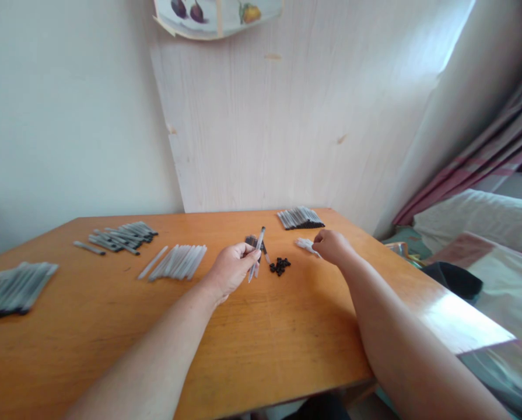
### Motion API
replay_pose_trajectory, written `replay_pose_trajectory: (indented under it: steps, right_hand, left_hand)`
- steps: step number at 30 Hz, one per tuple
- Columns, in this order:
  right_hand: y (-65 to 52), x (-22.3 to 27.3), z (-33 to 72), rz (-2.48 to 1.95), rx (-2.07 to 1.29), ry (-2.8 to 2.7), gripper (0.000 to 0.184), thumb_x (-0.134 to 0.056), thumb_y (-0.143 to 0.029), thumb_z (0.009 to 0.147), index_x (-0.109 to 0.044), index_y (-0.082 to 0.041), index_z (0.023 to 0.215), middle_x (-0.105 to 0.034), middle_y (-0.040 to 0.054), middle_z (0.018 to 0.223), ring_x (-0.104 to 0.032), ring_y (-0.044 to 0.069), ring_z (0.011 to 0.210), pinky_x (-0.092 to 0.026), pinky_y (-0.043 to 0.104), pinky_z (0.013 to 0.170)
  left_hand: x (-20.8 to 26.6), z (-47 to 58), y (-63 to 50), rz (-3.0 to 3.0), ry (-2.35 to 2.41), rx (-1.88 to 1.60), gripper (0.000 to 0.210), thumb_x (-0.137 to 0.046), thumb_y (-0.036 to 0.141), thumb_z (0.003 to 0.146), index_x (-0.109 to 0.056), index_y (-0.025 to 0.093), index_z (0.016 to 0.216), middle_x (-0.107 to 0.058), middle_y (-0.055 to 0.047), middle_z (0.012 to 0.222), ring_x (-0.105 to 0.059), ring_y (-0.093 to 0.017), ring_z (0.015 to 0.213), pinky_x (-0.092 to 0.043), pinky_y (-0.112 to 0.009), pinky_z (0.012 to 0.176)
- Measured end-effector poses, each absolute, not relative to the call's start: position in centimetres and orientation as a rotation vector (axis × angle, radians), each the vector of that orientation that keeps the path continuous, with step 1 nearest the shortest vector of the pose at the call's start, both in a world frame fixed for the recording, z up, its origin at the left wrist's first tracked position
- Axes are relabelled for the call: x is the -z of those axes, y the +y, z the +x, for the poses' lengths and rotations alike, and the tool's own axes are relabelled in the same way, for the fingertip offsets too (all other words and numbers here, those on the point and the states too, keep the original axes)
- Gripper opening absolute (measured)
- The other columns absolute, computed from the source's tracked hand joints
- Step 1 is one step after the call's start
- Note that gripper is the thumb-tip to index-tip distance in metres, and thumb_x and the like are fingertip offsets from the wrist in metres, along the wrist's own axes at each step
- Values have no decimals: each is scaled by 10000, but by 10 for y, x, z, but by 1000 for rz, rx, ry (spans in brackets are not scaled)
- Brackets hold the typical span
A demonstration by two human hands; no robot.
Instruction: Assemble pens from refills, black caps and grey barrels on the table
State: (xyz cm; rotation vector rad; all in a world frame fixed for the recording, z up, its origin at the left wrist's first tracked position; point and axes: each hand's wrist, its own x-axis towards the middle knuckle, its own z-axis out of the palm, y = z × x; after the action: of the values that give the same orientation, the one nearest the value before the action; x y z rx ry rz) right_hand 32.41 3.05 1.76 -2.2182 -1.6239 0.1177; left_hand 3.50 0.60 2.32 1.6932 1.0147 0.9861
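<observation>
My left hand [232,268] pinches a slim pen [261,238] with a clear barrel and a dark upper end, tilted over the middle of the table. Just behind it lie dark thin sticks, perhaps refills [251,240], partly hidden by the fingers. My right hand [334,247] is lowered, fingers closed, at a small heap of whitish pieces [305,245]; what its fingertips hold is too small to tell. Between the hands sits a cluster of small black plugs or caps [280,266].
White tubes [179,261] lie in a row left of my left hand. Pens with black ends form piles at back left [123,236], far left [18,286] and back right [301,217] on the wooden table [243,356]. A wall stands behind; a bed [501,274] is at right.
</observation>
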Motion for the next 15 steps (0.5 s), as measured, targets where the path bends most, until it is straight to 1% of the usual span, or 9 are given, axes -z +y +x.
replay_pose_trajectory:
  steps: [8, 15]
  right_hand:
    - [33, -10, 327, -2308, -97, -1710, 215, -633, -290, 695, -684, -163, 861, -696, 128, 886, -627, 235, 767, -376, 287, 573]
    - [36, -5, 327, -2357, -117, -1692, 235, -647, -312, 714, -693, -151, 879, -693, 142, 891, -636, 245, 796, -394, 290, 605]
  left_hand:
    - [-25, 36, 5, 1674, 1016, -1003, 254, -580, 394, 811, -594, 145, 760, -650, -33, 709, -569, -125, 628, -439, -268, 650]
    - [-22, 35, 8, 1668, 1010, -1005, 258, -593, 401, 799, -599, 146, 767, -644, -28, 712, -569, -124, 634, -445, -265, 646]
